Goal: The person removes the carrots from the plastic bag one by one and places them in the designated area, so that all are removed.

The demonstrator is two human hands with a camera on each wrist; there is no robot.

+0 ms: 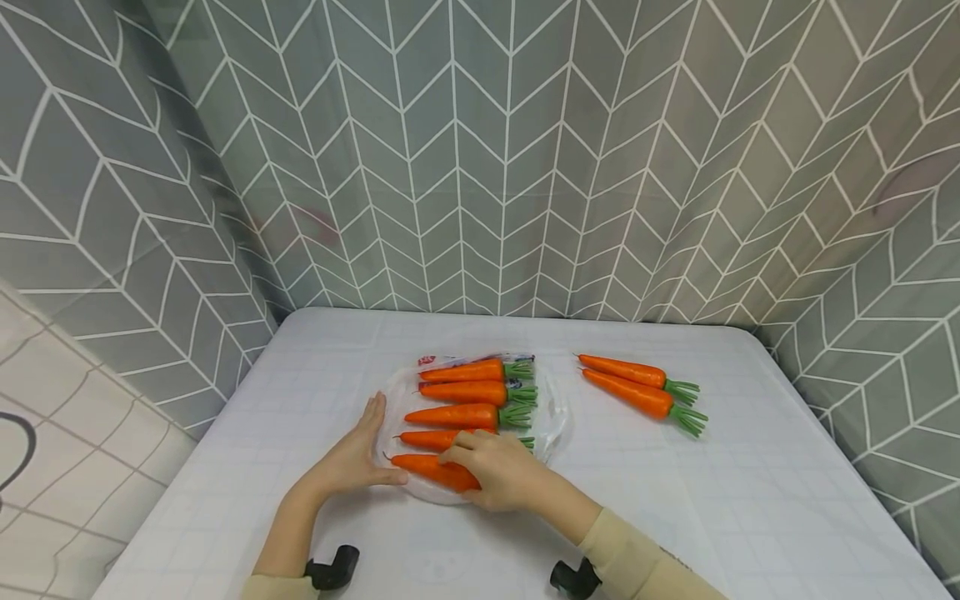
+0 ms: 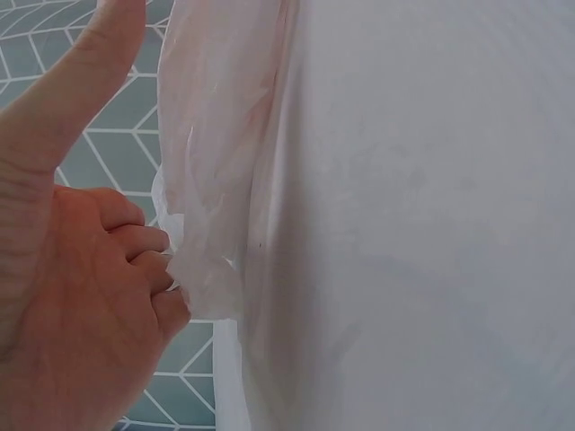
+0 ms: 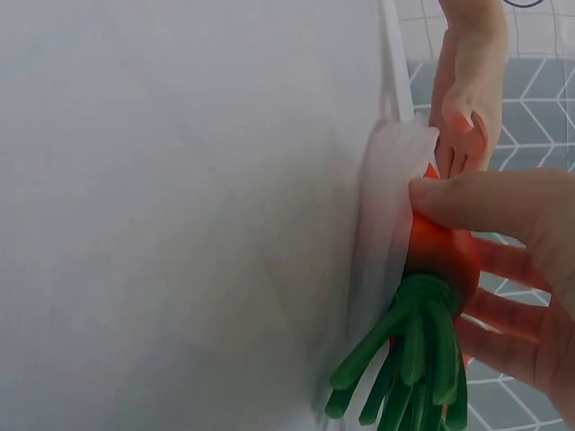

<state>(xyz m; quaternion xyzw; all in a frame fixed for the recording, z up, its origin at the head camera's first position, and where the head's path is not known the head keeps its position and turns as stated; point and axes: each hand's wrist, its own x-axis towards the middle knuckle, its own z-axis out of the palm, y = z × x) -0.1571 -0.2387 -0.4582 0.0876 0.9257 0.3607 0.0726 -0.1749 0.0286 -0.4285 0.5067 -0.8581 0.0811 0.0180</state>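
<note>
Five-odd toy carrots, several in a column, lie on a clear plastic bag point(image 1: 553, 421) spread over the white table. My right hand point(image 1: 501, 468) grips the nearest carrot point(image 1: 423, 468) by its thick end, thumb on one side and fingers on the other. In the right wrist view its orange top and green leaves point(image 3: 418, 359) show beside the thumb. My left hand point(image 1: 356, 454) rests at the bag's left edge, thumb stretched towards that carrot's tip. The left wrist view shows this hand point(image 2: 90, 296) with its thumb spread and fingertips at the crumpled plastic.
Two more carrots, an upper one point(image 1: 622, 368) and a lower one point(image 1: 633, 393), lie side by side on the table point(image 1: 757, 467) to the right of the bag. A grey patterned curtain point(image 1: 480, 167) hangs behind and beside the table.
</note>
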